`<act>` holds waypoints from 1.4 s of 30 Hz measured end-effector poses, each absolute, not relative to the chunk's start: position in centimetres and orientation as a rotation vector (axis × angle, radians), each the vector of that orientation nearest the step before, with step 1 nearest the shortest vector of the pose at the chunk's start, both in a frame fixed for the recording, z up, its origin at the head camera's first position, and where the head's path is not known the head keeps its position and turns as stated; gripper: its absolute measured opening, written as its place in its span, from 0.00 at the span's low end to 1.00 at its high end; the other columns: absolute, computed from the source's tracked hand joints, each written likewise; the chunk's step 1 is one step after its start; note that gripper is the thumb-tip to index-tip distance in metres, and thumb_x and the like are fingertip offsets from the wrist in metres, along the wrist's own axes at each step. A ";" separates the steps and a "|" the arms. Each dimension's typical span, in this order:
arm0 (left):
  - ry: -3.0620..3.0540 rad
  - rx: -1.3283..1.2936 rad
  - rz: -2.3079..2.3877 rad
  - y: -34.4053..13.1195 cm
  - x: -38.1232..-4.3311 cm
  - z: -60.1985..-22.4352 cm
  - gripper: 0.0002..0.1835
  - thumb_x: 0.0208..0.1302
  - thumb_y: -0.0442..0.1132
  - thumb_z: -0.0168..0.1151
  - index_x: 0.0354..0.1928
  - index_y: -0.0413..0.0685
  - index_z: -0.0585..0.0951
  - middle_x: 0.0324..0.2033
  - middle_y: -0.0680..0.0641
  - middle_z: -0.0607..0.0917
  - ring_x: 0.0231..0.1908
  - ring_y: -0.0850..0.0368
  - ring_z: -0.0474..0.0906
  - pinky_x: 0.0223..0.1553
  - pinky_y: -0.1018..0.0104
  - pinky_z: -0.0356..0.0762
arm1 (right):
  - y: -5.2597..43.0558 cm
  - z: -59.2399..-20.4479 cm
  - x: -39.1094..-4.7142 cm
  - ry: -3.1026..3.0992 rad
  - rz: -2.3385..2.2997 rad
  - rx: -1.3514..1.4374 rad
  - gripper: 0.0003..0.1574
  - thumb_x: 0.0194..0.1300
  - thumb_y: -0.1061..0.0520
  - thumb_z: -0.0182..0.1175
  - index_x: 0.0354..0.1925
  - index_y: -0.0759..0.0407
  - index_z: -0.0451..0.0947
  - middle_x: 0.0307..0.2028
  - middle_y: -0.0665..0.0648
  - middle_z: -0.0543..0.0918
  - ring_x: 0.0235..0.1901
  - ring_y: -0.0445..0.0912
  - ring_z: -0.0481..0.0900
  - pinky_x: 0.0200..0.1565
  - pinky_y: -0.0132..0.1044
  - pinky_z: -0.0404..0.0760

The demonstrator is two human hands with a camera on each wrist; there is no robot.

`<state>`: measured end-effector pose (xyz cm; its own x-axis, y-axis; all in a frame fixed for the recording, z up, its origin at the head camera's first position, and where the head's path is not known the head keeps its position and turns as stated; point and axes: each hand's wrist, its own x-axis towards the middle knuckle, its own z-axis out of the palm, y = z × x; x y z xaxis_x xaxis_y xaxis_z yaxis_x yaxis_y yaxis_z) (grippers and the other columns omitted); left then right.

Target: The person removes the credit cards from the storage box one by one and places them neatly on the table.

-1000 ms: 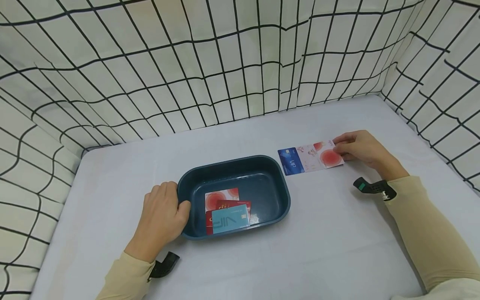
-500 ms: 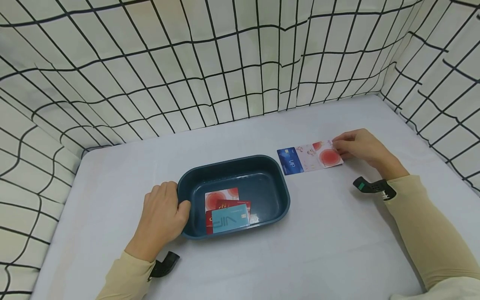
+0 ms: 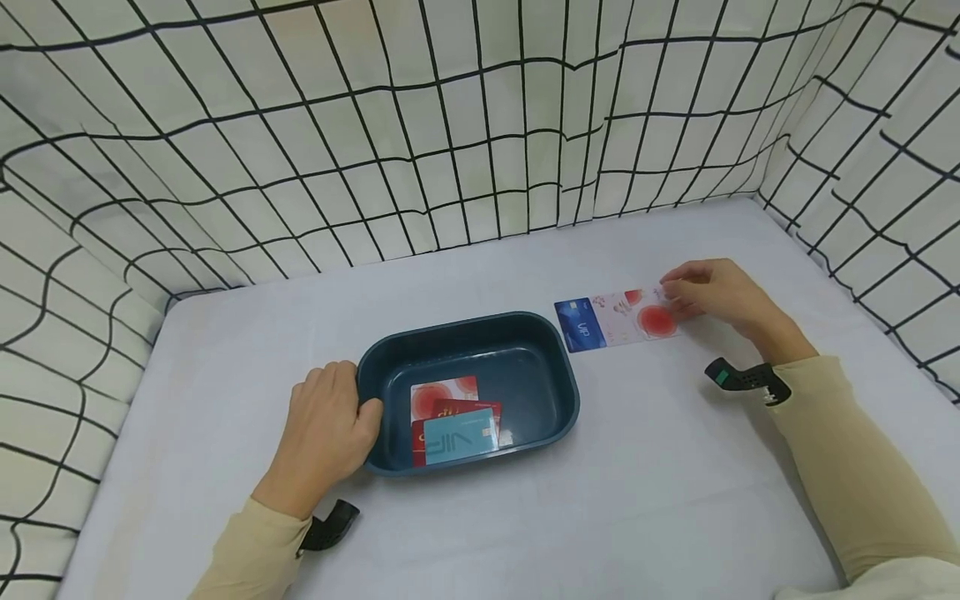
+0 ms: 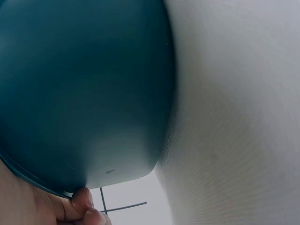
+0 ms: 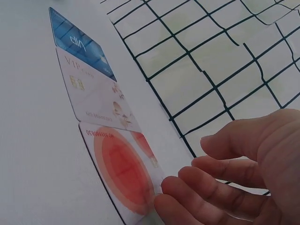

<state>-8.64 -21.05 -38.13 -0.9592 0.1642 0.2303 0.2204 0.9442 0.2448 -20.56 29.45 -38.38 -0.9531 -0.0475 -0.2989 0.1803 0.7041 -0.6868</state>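
Gridded wall point(image 3: 506, 112) behind cards point(image 3: 618, 318), tray point(image 3: 528, 383)

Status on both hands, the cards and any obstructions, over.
Left hand grips tray. Right hand at red-circled end card, not pinching it. Card row lies beside tray; nothing visible between.

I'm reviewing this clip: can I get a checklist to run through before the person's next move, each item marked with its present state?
1. Left hand grips the dark blue, round-cornered rectangular tray by its rim: ok.
2. Light blue rectangular VIP card lies inside the tray: ok.
3. Right hand is at the white rectangular card with red circles, outside the tray: ok.
4. Thumb and fingers pinch that card: not ok; the thumb stands apart from it.
5. Fingertips touch its edge: cannot tell.
6. Dark blue rectangular VIP card and pale pink flowered card are in the tray: not ok; both lie outside.
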 end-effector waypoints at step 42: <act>-2.926 -0.278 -0.406 -21.5 -8.7 -38.1 0.11 0.62 0.41 0.51 0.35 0.37 0.72 0.27 0.43 0.73 0.31 0.48 0.66 0.36 0.57 0.60 | 15.7 -32.7 -14.4 2.750 -0.915 -0.989 0.12 0.67 0.58 0.67 0.50 0.54 0.85 0.39 0.45 0.89 0.39 0.37 0.84 0.45 0.35 0.86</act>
<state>-8.68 -21.53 -38.08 -0.9675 0.1596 0.1962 0.2070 0.9455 0.2514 -14.44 15.71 -32.69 -0.7885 -0.6028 0.1218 -0.5556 0.6134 -0.5612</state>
